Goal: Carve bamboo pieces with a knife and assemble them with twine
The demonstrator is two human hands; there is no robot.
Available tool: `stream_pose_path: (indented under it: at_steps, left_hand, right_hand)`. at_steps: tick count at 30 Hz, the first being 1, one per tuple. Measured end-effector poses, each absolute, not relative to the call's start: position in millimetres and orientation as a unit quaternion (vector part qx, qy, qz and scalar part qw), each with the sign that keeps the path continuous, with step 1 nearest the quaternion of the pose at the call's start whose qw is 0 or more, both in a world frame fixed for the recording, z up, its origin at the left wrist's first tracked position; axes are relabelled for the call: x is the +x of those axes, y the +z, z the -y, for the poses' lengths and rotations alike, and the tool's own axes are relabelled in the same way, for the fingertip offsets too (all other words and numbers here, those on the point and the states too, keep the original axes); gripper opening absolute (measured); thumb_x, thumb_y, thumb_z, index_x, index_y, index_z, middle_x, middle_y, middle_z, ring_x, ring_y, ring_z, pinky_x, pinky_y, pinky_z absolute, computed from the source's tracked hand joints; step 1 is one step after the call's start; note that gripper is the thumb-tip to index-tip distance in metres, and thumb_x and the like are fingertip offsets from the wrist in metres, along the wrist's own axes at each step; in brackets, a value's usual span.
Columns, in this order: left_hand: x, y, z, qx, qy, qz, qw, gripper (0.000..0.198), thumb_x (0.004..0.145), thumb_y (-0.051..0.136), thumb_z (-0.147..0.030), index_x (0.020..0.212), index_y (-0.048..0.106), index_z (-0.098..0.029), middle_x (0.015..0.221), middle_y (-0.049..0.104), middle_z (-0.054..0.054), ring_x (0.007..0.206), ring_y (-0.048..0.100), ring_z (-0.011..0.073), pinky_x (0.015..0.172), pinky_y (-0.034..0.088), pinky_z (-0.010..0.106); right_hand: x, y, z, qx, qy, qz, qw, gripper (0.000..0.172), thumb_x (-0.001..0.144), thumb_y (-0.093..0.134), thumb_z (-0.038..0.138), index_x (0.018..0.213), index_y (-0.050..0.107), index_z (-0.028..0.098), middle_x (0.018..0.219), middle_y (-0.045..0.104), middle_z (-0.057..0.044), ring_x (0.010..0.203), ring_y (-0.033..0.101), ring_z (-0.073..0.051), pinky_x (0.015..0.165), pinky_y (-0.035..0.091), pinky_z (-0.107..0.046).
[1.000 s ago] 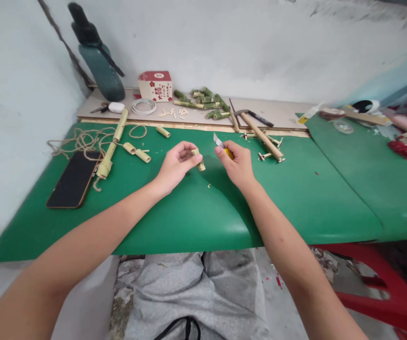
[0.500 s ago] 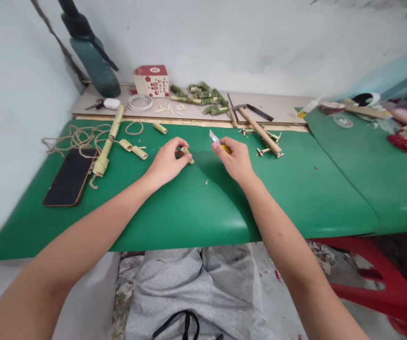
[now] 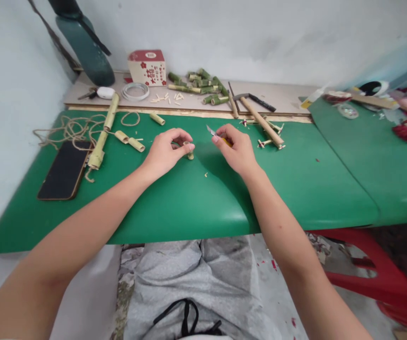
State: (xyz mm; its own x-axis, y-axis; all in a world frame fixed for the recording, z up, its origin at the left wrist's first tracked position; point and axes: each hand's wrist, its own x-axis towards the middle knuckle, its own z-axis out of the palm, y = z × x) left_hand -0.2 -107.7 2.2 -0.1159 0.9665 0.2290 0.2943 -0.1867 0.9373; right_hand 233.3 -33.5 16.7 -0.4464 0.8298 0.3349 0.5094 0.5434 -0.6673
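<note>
Between the thumb and fingers of my left hand (image 3: 170, 150) is a short bamboo tube (image 3: 190, 155), held nearly upright at the green table cover (image 3: 175, 208). My right hand (image 3: 237, 147) grips a yellow utility knife (image 3: 227, 141), its blade pointing up and left towards the tube but apart from it. A tiny shaving (image 3: 206, 174) lies on the cover below the hands. Left of my left hand are two cut bamboo pieces, one of them a split-looking tube (image 3: 136, 144). Another bamboo piece (image 3: 157, 118) lies behind that hand.
A phone (image 3: 63, 170), twine (image 3: 78, 130) and a jointed bamboo length (image 3: 99, 150) lie at left. On the back ledge are a bottle (image 3: 85, 49), a box (image 3: 147, 71) and green bamboo pieces (image 3: 219, 100). A hammer (image 3: 262, 121) rests over small bamboo assemblies (image 3: 269, 141) at right.
The bamboo tube in my left hand has turned from tilted to nearly upright. My right hand, with the knife, has shifted only slightly. The whole view has moved a little.
</note>
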Motion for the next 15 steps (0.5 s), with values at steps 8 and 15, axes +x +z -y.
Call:
stream_pose_path:
  at_steps: [8,15]
  left_hand:
    - [-2.9,4.1,107.1,0.604,0.499,-0.535,0.316,0.022,0.094,0.072,-0.039,0.1,0.084,-0.021,0.094,0.075,0.005,0.077,0.066,0.0155,0.075,0.053,0.03]
    - [2.6,7.5,105.8,0.603,0.498,-0.532,0.324,0.018,0.088,0.079,-0.037,0.096,0.084,-0.021,0.091,0.078,0.006,0.083,0.069,0.0183,0.078,0.054,0.031]
  right_hand:
    - [249.4,29.6,29.6,-0.397,0.174,0.86,0.269,0.043,0.108,0.05,0.051,0.089,0.074,0.021,0.076,0.07,-0.007,0.069,0.054,-0.02,0.068,0.033,-0.035]
    - [253.5,32.9,34.8,-0.367,0.197,0.88,0.228,0.024,0.099,0.062,0.039,0.106,0.079,0.022,0.078,0.073,-0.004,0.071,0.057,-0.021,0.069,0.035,-0.033]
